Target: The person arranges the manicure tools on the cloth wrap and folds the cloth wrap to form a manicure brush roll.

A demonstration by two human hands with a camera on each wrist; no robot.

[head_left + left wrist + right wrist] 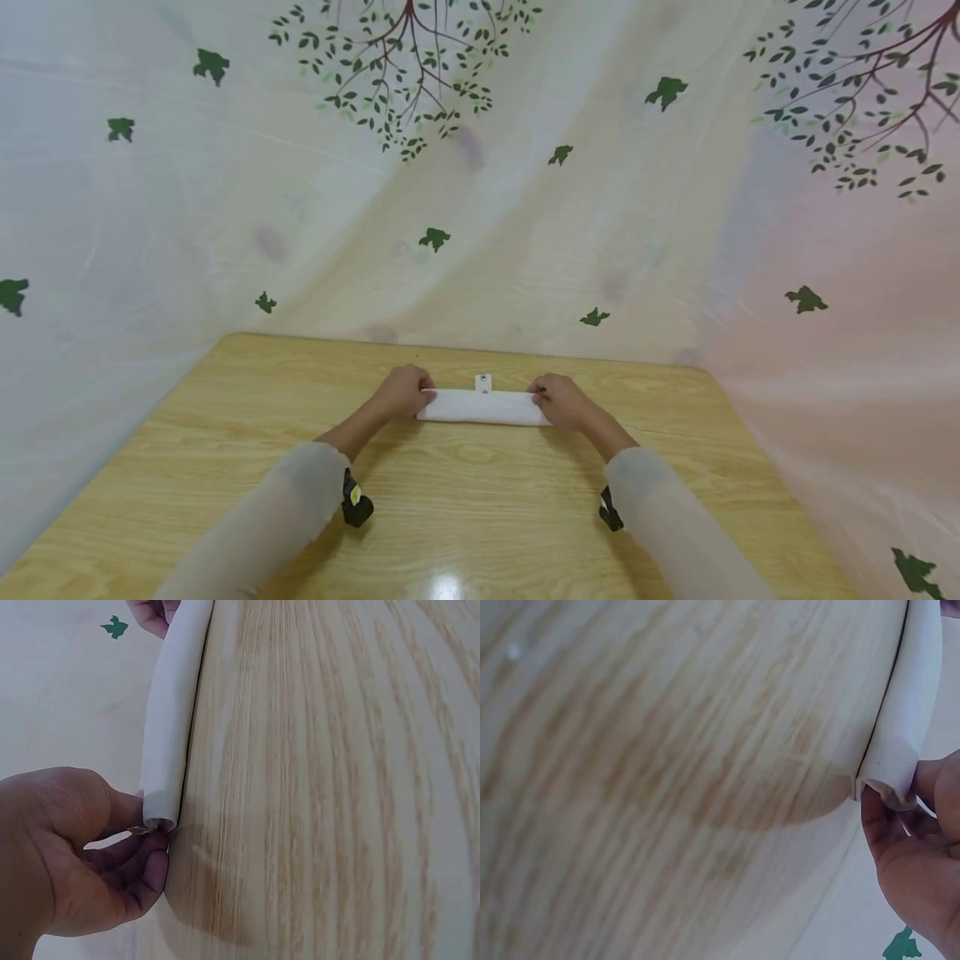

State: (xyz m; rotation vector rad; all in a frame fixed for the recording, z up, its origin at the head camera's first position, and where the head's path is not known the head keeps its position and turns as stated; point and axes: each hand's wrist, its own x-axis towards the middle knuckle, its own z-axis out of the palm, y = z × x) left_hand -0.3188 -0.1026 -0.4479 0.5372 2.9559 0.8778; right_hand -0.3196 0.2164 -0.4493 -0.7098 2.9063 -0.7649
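A white rolled-up piece of fabric (483, 407) lies crosswise near the far side of the table. From the middle of its far edge sticks a small white tab (483, 382) with a metal snap. My left hand (403, 392) pinches the roll's left end, thumb on one side and fingertips curled at the end in the left wrist view. At the other end my right hand (564, 402) grips the roll between thumb and fingers. In the right wrist view, this end of the fabric roll (909, 697) shows an open fold, with fingertips right at it.
The table (480, 508) has a light wood-grain top with rounded far corners. Close behind its far edge hangs a pale curtain (337, 208) printed with green leaves and branches, which also runs along both sides. Each wrist carries a small black camera (357, 502).
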